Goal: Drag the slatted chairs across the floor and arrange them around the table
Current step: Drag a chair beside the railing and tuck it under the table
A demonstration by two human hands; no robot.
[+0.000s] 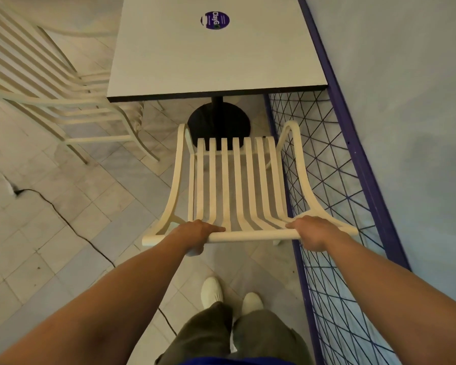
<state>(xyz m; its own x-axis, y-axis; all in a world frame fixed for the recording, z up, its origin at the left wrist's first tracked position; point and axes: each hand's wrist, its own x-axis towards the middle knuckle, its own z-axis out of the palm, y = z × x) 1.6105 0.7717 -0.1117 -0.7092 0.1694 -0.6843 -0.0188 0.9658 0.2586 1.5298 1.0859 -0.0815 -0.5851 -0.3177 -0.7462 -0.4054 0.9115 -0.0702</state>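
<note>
Clasping chair (253, 235) rail, left hand (198, 233), right hand (313, 231) grip closed; table (216, 61) edge ahead, fence (351, 133) alongside.

Two slatted chairs (234, 185) (50, 83), one table (216, 56), two hands (198, 233) (313, 233), two shoes (211, 289) (252, 302)

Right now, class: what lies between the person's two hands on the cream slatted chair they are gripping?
In the head view, only a bare stretch of the cream slatted chair's top rail runs between the left hand and right hand.

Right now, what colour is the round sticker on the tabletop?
Purple, with white lettering; the round sticker shows best in the head view, the only one.
</note>
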